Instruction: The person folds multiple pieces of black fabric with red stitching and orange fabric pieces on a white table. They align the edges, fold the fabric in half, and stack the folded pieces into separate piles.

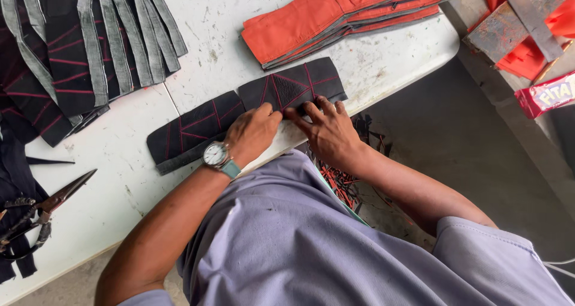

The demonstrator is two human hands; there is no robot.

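At the near edge of the tabletop both hands rest on a black quilted fabric piece stitched with red lines. The left hand, a watch on its wrist, lies knuckles up on the piece's near edge, fingers curled loosely with the tips pressing into the cloth — not clenched, and I cannot tell whether any fold is pinched under them. Just beside it, the right hand is spread flat, fingers extended and slightly apart, tips down on the right half of the same piece, where a triangular stitched panel shows. Neither hand lifts the fabric; it lies flat, running slantwise along the near edge, its right end close to the tabletop's rounded corner.

Toward the left near corner lie dark-handled scissors, blades partly apart, well apart from the hands. Farther back on the left sits a heap of black pieces with grey striped bands. At the far right edge — beyond the black piece — is a stack of orange fabric pieces with dark zippers. Off the tabletop, below the right forearm, a tangle of red and black thread scraps lies on the floor.
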